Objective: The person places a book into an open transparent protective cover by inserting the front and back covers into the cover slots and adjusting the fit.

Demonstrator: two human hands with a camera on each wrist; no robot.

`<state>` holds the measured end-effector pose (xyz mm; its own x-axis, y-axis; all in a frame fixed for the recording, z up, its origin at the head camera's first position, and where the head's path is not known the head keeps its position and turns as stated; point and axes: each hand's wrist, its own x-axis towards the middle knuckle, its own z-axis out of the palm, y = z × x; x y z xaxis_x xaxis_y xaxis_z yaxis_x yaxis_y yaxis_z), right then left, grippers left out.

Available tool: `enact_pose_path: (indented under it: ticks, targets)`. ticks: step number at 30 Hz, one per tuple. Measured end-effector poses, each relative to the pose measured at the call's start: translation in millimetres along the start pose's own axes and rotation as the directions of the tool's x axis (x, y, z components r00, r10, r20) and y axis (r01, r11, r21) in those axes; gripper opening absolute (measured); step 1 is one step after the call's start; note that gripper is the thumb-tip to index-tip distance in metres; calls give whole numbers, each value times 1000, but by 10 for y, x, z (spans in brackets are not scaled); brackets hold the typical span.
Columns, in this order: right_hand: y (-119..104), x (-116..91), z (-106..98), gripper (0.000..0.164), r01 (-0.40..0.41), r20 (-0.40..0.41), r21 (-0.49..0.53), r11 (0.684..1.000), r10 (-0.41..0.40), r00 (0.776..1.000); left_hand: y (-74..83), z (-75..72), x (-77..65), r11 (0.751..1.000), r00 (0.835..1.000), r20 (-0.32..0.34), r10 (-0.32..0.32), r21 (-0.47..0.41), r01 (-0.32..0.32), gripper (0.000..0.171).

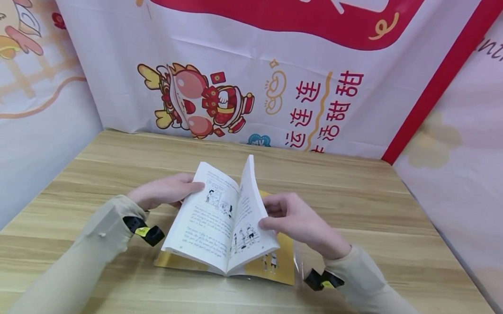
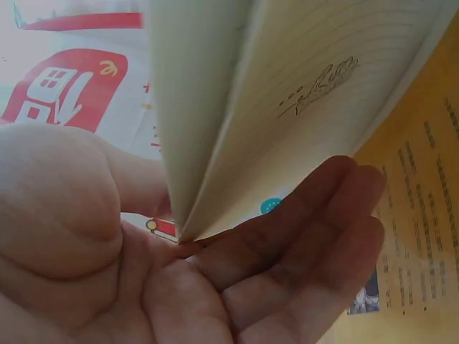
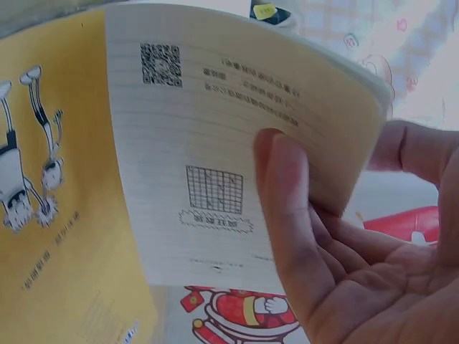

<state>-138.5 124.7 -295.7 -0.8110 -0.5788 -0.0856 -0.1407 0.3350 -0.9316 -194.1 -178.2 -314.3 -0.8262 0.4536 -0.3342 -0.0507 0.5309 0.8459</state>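
An open comic book (image 1: pixel 207 216) with printed text and line cartoons is held over the wooden table, its yellow cover (image 1: pixel 287 258) spread beneath the pages. At its left edge, my left hand (image 1: pixel 166 190) grips a stack of pages, thumb on top and fingers underneath. My right hand (image 1: pixel 301 221) pinches the raised right-hand pages between its thumb and fingers. The right wrist view shows the back of this stack, a page (image 3: pixel 193 129) with a QR code and a small grid. Beside it lies the yellow cover's inside, drawn with cartoon figures.
Wood-grain table (image 1: pixel 380 220) extends around the book on all sides. A white and red printed cloth (image 1: pixel 248 48) hangs behind the table's far edge, with more printed cloth at both sides. Black wrist straps (image 1: pixel 145 229) sit on both sleeves.
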Motion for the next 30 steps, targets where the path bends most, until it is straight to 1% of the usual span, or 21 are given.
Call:
enact_pose_path:
  ticks: [5,8,11,14,16,18,19,23,26,28,30]
  targets:
    - [14,10,85,25,19,-77,6,1000,-19,997,43,36,-20,1000,1000,-10,4,-29,-4,41]
    - [13,6,188,23,60,-158,-45,997,-66,985,63,55,-28,1000,1000,-26,5,-20,-6,42]
    - [-10,-28,318,22,119,-238,-152,981,-153,959,79,74,-31,1000,999,-44,1,-16,-2,41]
    - [-33,-64,425,25,182,-276,-282,942,-262,925,92,91,-34,999,998,-55,-3,-32,1,41]
    - [-45,-83,469,27,213,-273,-340,916,-313,910,102,100,-40,999,998,-61,-4,-45,2,41]
    - [-47,-91,497,29,231,-254,-368,901,-336,907,108,107,-47,999,998,-64,0,-47,-3,42]
    - [-45,-91,506,31,236,-240,-376,896,-341,909,114,109,-51,999,998,-62,5,-47,-8,43]
    - [-22,-85,535,37,258,-185,-373,892,-344,921,148,121,-65,998,998,-44,33,-60,-35,51]
    - [-4,-70,554,36,282,-168,-371,884,-363,917,184,132,-86,995,998,-34,54,-80,-56,63]
    - [8,-58,567,34,295,-167,-367,882,-374,912,211,146,-105,994,998,-32,61,-90,-64,70]
    - [18,-46,577,31,299,-162,-362,883,-375,913,244,166,-133,993,997,-37,65,-96,-68,75]
